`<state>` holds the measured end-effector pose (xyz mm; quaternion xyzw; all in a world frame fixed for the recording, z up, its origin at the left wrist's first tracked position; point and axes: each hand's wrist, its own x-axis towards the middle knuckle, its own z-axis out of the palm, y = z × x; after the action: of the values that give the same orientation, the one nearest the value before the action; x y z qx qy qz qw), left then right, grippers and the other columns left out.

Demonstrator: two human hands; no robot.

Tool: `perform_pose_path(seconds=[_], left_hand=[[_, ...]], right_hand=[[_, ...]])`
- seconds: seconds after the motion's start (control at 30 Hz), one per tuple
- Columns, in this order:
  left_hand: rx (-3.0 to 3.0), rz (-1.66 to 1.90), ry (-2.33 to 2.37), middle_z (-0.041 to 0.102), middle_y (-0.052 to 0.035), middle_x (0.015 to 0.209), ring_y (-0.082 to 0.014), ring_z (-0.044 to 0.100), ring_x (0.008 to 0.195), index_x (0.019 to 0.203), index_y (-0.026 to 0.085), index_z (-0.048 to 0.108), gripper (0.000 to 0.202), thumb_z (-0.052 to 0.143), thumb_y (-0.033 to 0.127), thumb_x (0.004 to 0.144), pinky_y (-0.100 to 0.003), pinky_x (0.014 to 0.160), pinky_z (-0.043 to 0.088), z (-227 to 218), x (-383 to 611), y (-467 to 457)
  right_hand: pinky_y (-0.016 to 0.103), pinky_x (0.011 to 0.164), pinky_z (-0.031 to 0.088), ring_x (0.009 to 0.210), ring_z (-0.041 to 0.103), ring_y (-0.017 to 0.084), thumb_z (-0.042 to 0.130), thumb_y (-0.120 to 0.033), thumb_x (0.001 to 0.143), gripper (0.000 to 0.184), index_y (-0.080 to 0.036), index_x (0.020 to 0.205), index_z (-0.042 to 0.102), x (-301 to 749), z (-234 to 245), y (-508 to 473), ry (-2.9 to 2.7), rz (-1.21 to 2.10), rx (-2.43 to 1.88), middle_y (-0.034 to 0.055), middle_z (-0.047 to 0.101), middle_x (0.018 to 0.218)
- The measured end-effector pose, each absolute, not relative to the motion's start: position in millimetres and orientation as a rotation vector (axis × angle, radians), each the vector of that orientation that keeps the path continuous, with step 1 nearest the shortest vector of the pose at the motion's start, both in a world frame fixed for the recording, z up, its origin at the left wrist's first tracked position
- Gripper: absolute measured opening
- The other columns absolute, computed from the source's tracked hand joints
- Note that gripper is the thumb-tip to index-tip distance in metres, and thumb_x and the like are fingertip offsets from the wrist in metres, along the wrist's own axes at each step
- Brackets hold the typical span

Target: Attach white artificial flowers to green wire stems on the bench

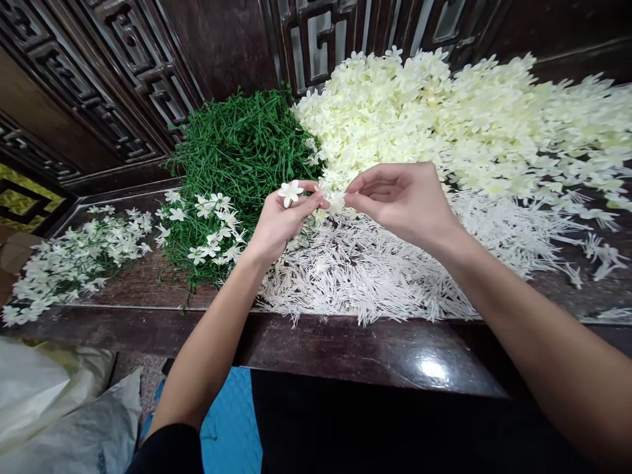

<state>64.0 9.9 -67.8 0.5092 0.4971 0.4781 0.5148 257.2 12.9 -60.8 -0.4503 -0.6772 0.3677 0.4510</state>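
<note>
My left hand (pixel 276 227) is closed, with a white artificial flower (pixel 291 192) showing above its thumb and forefinger. Whatever its fingertips pinch is too small to make out against the pale petals. Just to the right, my right hand (pixel 407 201) has thumb and forefinger pressed together, and what lies between them is hard to see. Behind both hands spreads a heap of loose pale yellow-white petals (pixel 395 112). Thin white plastic sticks (pixel 375 263) lie in a pile below them. Left of the petals stands a mound of green plastic stems (pixel 241 145).
Stems with white flowers on them (pixel 214 224) rest on the green mound's front. Another bunch of flowered stems (pixel 93 247) lies at the bench's left end. The dark wooden bench (pixel 320 342) has a carved back panel (pixel 316 39). White sacks (pixel 64 401) sit on the floor.
</note>
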Motion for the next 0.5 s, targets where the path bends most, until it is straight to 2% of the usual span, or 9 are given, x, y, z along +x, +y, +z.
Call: perform_pose_path(seconds=[0.07,0.23,0.37,0.43,0.5], left_hand=[[1.194,1.122,1.185,0.076,-0.0038,0.076,-0.0011,0.019,0.041,0.094,0.018,0.072,0.012,0.074,0.028,0.087,-0.024,0.041,0.01,-66.4,64.9,8.9],[1.218,1.075,1.18,0.076,-0.006,0.077,-0.0027,0.022,0.042,0.095,0.018,0.076,0.014,0.073,0.03,0.089,-0.026,0.043,0.014,-66.2,66.7,7.7],[1.242,1.045,1.19,0.075,-0.0039,0.077,-0.0032,0.02,0.043,0.097,0.02,0.078,0.016,0.074,0.033,0.089,-0.026,0.044,0.015,-68.5,66.3,9.2],[1.289,1.068,1.186,0.074,-0.0023,0.078,-0.0037,0.027,0.045,0.095,0.021,0.08,0.012,0.074,0.029,0.089,-0.025,0.044,0.021,-70.7,65.7,10.4],[1.35,1.103,1.183,0.074,-0.0014,0.081,-0.0048,0.041,0.052,0.091,0.021,0.081,0.009,0.074,0.025,0.088,-0.023,0.05,0.032,-73.0,65.3,11.1]], right_hand=[[0.053,0.088,0.063,0.084,0.074,0.026,0.077,-0.024,0.078,0.003,-0.023,0.081,0.076,255.3,-60.5,10.8,-1.69,0.875,-1.087,0.0061,0.076,0.088],[0.052,0.089,0.064,0.086,0.075,0.026,0.074,-0.024,0.081,0.005,-0.025,0.084,0.078,251.4,-66.0,9.1,-1.699,0.818,-1.051,0.0054,0.077,0.09],[0.053,0.09,0.064,0.087,0.075,0.027,0.075,-0.028,0.082,0.004,-0.026,0.082,0.079,249.2,-68.9,8.0,-1.693,0.784,-1.057,0.0049,0.078,0.089],[0.053,0.09,0.064,0.086,0.076,0.027,0.075,-0.027,0.082,0.004,-0.026,0.081,0.079,248.3,-68.7,6.8,-1.686,0.778,-1.047,0.0047,0.078,0.088],[0.052,0.091,0.064,0.085,0.076,0.027,0.076,-0.026,0.082,0.004,-0.026,0.08,0.079,247.8,-68.3,5.6,-1.683,0.768,-1.031,0.004,0.079,0.087]])
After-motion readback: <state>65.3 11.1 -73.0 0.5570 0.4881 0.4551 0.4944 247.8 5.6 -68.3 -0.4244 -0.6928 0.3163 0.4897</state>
